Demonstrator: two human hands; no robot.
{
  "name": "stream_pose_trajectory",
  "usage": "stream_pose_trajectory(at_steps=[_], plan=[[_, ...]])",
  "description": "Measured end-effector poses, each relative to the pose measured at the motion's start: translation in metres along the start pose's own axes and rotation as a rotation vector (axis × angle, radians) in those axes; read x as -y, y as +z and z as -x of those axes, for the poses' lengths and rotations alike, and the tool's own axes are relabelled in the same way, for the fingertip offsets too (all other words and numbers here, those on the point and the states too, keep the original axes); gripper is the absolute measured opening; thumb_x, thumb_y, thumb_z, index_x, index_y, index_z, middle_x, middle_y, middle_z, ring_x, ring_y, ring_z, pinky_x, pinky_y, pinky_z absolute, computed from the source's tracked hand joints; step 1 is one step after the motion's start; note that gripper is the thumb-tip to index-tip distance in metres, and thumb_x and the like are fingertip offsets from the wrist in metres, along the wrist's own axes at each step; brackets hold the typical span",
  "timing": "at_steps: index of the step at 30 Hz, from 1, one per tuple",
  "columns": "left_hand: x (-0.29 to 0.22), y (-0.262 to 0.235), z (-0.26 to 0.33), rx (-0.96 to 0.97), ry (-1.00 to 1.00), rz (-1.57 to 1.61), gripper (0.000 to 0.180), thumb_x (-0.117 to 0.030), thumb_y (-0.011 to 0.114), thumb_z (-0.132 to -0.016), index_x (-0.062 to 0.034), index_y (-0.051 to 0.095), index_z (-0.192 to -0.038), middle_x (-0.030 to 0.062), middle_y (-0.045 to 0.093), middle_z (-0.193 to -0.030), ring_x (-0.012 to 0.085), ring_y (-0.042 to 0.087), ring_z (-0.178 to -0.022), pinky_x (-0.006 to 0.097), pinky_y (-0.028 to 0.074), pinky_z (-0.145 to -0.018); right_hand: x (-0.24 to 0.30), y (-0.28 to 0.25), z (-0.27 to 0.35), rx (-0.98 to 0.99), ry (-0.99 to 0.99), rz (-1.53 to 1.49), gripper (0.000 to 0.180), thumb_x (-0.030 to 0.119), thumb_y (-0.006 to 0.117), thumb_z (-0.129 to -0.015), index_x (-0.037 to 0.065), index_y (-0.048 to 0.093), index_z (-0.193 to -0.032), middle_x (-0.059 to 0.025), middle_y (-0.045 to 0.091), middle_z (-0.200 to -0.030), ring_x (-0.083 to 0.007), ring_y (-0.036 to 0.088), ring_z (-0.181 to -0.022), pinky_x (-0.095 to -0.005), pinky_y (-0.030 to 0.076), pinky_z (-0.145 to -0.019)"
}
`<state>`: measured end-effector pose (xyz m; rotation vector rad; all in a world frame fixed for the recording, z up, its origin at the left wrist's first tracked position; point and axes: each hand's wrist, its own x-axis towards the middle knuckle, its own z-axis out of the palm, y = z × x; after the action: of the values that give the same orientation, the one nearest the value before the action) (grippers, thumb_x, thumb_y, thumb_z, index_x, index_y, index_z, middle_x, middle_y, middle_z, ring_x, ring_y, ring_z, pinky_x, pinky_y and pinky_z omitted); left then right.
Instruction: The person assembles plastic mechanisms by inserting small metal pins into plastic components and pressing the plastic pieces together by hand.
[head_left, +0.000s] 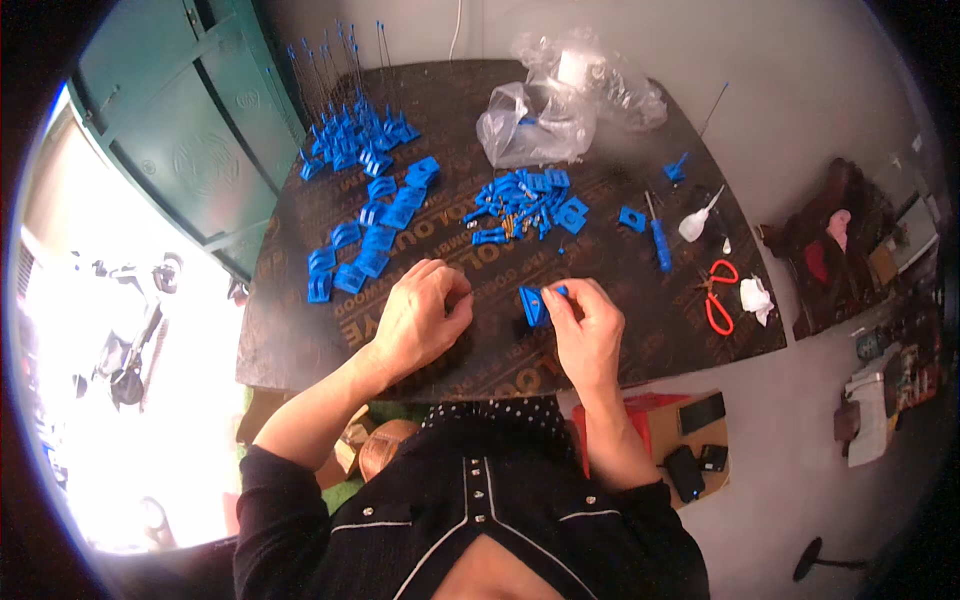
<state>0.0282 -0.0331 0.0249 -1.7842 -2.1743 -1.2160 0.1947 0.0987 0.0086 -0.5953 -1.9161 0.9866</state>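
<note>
My right hand [588, 328] pinches a small blue plastic piece [533, 306] between thumb and fingers, just above the near part of the dark table. To its left, my left hand [425, 310] is closed, its fingers curled in toward the thumb. Whatever it may hold is hidden. Curved blue plastic parts [376, 238] lie in rough rows beyond the left hand. A heap of blue parts [530, 200], with small brass-coloured bits among them, lies beyond the right hand.
Blue pieces with upright thin rods [355, 130] crowd the far left. Clear plastic bags [535, 125] lie at the back. Toward the right are a blue-handled screwdriver [660, 240], a white squeeze bottle [695, 222], red-handled pliers [712, 300] and crumpled white tissue [757, 299].
</note>
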Motion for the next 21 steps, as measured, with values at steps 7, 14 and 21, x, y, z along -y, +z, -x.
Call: stream_pose_trajectory(at_steps=[7, 14, 21], plan=[[-0.017, 0.008, 0.019, -0.096, -0.038, 0.127, 0.014, 0.0, 0.068, -0.072, -0.0012, 0.059, -0.082, 0.0115, 0.058, -0.075, 0.0291, 0.059, -0.072, 0.037, 0.048, -0.063, 0.013, 0.018, 0.003, 0.037, 0.007, -0.036, 0.01, 0.005, 0.07, -0.084, -0.001, 0.063, -0.086, -0.01, 0.06, -0.076, -0.0188, 0.059, -0.062, -0.0306, 0.045, -0.055], [-0.023, 0.016, 0.024, -0.164, -0.023, 0.161, 0.015, 0.0, 0.07, -0.07, -0.0008, 0.059, -0.081, 0.0112, 0.057, -0.071, 0.0298, 0.057, -0.069, 0.038, 0.047, -0.06, 0.019, 0.028, 0.01, 0.042, -0.12, 0.086, 0.011, 0.005, 0.07, -0.082, 0.0, 0.062, -0.088, -0.0122, 0.059, -0.077, -0.0282, 0.06, -0.065, -0.0364, 0.046, -0.055], [-0.021, 0.018, 0.026, -0.199, 0.012, 0.138, 0.018, 0.001, 0.07, -0.069, -0.0013, 0.058, -0.082, 0.0113, 0.057, -0.072, 0.0309, 0.057, -0.07, 0.039, 0.047, -0.061, 0.02, 0.032, 0.013, 0.054, -0.173, 0.1, 0.012, 0.005, 0.07, -0.081, 0.001, 0.061, -0.089, -0.0123, 0.059, -0.078, -0.0305, 0.06, -0.068, -0.038, 0.047, -0.058]])
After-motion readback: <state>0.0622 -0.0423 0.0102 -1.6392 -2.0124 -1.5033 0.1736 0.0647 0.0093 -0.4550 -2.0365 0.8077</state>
